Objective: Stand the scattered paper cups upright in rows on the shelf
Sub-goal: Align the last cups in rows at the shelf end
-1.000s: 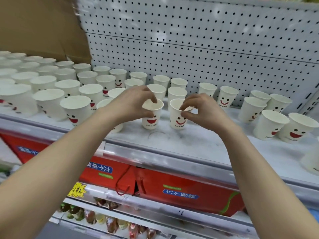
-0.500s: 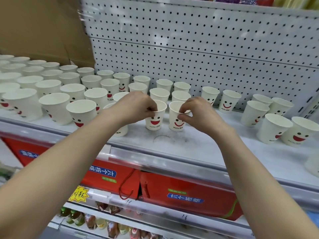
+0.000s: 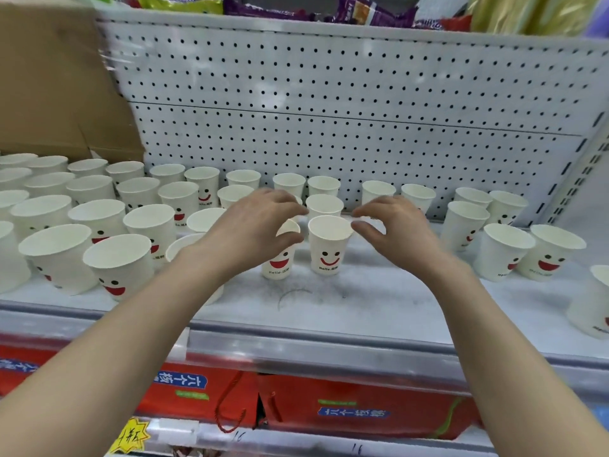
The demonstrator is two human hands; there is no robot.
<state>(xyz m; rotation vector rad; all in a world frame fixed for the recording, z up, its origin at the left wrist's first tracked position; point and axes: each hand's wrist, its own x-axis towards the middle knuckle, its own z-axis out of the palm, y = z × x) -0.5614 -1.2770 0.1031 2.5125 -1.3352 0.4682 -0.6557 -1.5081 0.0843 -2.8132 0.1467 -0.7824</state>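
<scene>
Our two bare forearms reach in over the front edge of the shelf [image 3: 362,311], above the red cartons [image 3: 362,407] on the level below. At mid-shelf, a little in from that edge, our left hand [image 3: 253,225] is held wide, fingers spread and only gently curved, gripping nothing. It hangs over an upright paper cup [image 3: 280,263] and hides most of its rim, and we cannot tell whether the thumb touches it. Our right hand [image 3: 395,232] is likewise spread and relaxed, holding nothing. Its thumb tip lies at the rim of a second upright cup [image 3: 329,249], and contact there is unclear too. These two cups stand side by side, just apart, red smiles facing us. Towards the left end a block of cups [image 3: 122,262] stands mouth up in close rows, showing bare white insides. Towards the right end a looser group [image 3: 504,252] also stands mouth up, with one more cup [image 3: 590,305] cut off by the edge of the view. Further in, a back row [image 3: 323,186] lines the rear edge against the white pegboard [image 3: 329,110]. A brown cardboard box [image 3: 49,94] rises at the back left corner, and snack bags [image 3: 362,8] sit on the level above.
</scene>
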